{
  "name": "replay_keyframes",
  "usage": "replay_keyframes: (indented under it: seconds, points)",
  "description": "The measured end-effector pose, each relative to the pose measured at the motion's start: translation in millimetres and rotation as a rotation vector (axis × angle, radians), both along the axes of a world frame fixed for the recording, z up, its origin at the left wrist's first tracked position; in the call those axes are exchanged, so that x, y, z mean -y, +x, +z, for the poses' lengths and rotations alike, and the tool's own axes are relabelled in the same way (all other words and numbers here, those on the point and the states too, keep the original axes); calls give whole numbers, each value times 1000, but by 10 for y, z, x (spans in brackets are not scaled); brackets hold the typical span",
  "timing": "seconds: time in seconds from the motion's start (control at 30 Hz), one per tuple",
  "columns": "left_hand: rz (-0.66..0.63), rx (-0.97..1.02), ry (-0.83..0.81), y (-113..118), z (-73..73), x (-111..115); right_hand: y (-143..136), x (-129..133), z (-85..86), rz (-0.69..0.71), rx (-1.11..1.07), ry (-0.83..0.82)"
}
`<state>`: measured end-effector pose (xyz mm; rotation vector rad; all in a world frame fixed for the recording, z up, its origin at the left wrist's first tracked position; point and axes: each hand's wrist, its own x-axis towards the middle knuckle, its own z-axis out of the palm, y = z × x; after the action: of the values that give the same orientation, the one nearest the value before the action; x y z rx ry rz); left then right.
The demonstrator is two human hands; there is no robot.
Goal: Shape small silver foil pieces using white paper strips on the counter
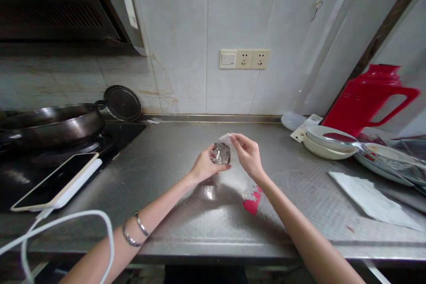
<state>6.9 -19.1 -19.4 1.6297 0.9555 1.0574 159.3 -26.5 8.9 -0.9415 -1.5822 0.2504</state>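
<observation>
My left hand [206,165] is wrapped round a small grey see-through glass [221,154], held above the metal counter [176,151]. Close by on the right, my right hand [246,153] pinches a thin white piece of paper or tissue [225,138] at the glass's upper edge. Whether the paper touches the glass I cannot tell. Below my right wrist, a torn-edged red patch [252,204] shows on the counter.
On the left, a phone [60,177] with a white cable [78,214] lies by the stove, near a metal pan [63,124]. Stacked bowls [328,148], a red thermos jug [369,102] and a white cloth or paper [369,197] are on the right.
</observation>
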Motion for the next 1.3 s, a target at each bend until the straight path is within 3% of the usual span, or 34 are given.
replay_keyframes:
  seconds: [0.1, 0.23, 0.4, 0.63, 0.77, 1.03, 1.3]
  points:
    - [-31, 8, 57, 8, 19, 29, 9, -41, -25, -30, 61, 4]
    - [-68, 85, -26, 16, 66, 51, -10, 33, -4, 97, 186, 53]
    - [-26, 148, -74, 14, 90, 49, -16, 148, 64, 123, 202, 125]
    - [27, 210, -156, -22, 123, 30, 30, 97, 91, 77, 3, -24]
    - [32, 219, -195, -25, 163, 47, 39, 15, 66, 14, -124, 1]
    - [-25, 221, -214, -17, 208, 101, -49, 68, -31, 151, 81, 127]
    - [-57, 243, -241, -60, 173, 47, -57, 132, -8, 144, 139, 218]
